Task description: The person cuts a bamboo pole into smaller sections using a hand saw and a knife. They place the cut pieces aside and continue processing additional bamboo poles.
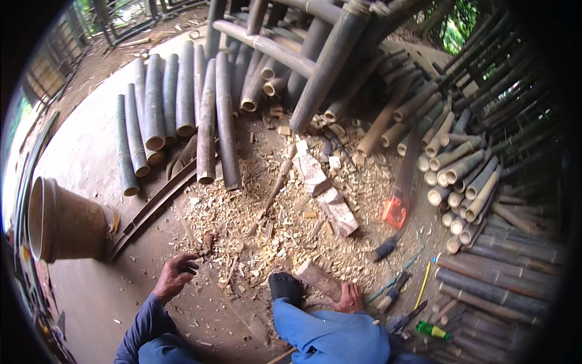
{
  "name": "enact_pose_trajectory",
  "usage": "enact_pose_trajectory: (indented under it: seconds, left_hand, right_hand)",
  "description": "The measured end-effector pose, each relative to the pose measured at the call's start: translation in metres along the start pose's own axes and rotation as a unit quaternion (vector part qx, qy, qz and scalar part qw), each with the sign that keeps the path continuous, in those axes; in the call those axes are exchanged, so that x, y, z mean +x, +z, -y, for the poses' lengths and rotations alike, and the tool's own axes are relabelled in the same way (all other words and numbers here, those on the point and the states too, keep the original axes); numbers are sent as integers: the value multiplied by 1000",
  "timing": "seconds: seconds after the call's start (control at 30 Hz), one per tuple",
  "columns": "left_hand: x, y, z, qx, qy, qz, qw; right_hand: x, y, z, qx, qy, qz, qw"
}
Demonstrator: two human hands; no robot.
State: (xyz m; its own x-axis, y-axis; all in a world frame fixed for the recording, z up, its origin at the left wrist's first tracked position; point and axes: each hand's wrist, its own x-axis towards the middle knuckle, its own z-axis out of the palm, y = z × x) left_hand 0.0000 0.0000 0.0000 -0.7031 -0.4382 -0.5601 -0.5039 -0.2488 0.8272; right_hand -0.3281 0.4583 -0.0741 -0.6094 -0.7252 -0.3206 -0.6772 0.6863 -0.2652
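Observation:
My right hand is closed round the near end of a short piece of round wood, which lies slanted beside my dark-covered foot. Over the bare ground to the left, my left hand is held with its fingers apart and nothing in it. Beyond the round wood, two pale, roughly hewn wood blocks lie end to end on the wood chips. A tool with an orange handle and a long blade rests right of them. Near it lies a dark tool handle.
A tan bucket stands at the left. Bamboo poles lie in rows at the back, under a bamboo frame. More cut bamboo is stacked at the right. A yellow stick, a knife and a green bottle lie near my right leg.

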Motion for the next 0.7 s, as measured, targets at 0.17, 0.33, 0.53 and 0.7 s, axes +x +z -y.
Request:
enact_pose_trajectory:
  seconds: [0.17,0.33,0.53,0.7]
  left_hand:
    - [-14,58,-85,72,112,2,991]
    - [-109,20,-121,175,44,-125,975]
    - [-196,82,-175,51,141,-264,953]
    - [-210,132,-170,-45,314,-341,885]
  right_hand:
    - [-4,-59,23,2,-3,-98,995]
    - [22,74,-35,55,-45,-95,993]
    - [8,15,-33,201,-100,-113,968]
    - [-28,-23,-47,395,88,-192,894]
